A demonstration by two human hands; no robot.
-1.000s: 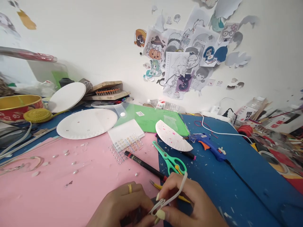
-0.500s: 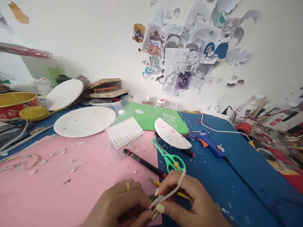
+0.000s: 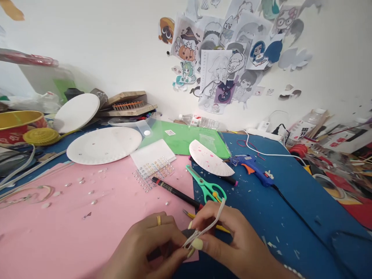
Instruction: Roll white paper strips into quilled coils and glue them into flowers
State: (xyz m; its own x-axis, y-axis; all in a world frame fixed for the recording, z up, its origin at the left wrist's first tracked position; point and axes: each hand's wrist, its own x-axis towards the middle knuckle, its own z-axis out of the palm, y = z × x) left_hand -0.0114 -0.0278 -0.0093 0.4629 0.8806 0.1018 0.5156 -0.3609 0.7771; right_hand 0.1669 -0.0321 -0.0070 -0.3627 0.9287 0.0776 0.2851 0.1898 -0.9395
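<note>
A thin white cord (image 3: 215, 220) is bunched in loops between my two hands at the bottom centre, its free end rising over the right fingers. My left hand (image 3: 154, 246), with a yellow ring, is closed on the looped part and on a dark piece that is mostly hidden. My right hand (image 3: 223, 236) pinches the same loops between thumb and fingertips. Just beyond the hands lie green-handled scissors (image 3: 207, 186), a black marker (image 3: 176, 192) and a yellow pencil-like tool (image 3: 222, 228), partly covered by the right hand.
A blue hot glue gun (image 3: 255, 172) with a black cable rests at right. Behind are a folded paper plate (image 3: 209, 158), a whole paper plate (image 3: 104, 145), rhinestone sheets (image 3: 154, 170) and a green folder (image 3: 186, 139). Loose beads (image 3: 93, 202) dot the pink sheet (image 3: 72, 236).
The cord's loops between my fingertips look drawn narrower and longer. Both hands stay together in nearly the same place, while the view has shifted slightly.
</note>
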